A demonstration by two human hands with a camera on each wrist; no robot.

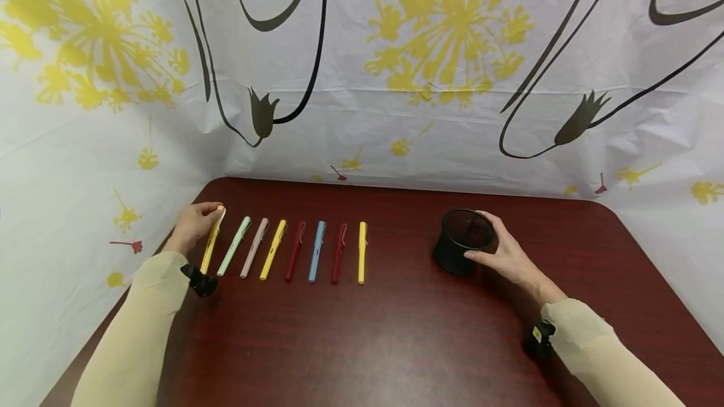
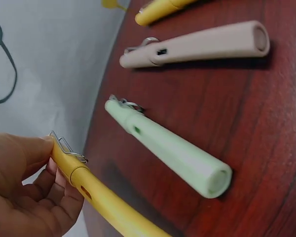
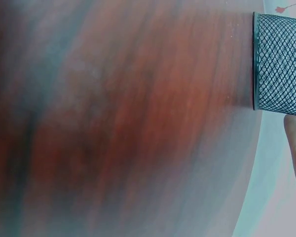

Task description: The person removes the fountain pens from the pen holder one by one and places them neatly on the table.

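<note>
At the left end of a row of pens, my left hand (image 1: 195,225) pinches a yellow pen (image 1: 211,245) by its capped, clipped end between thumb and fingers. In the left wrist view that pen (image 2: 108,205) slants with its cap raised; its lower end is out of frame, so I cannot tell whether it touches the table. Just to its right lies a mint green pen (image 2: 172,150). Over on the right, my right hand (image 1: 509,259) grips a black mesh pen cup (image 1: 452,255) round its side, thumb at the front. The cup stands upright, mouth up.
Rightward from the mint pen lie a pale pink pen (image 1: 254,249), a yellow pen (image 1: 273,250), a dark red pen (image 1: 295,253), a blue pen (image 1: 317,253), another dark red pen (image 1: 338,255) and a yellow pen (image 1: 362,254). A patterned cloth (image 1: 339,112) borders the table (image 1: 362,338).
</note>
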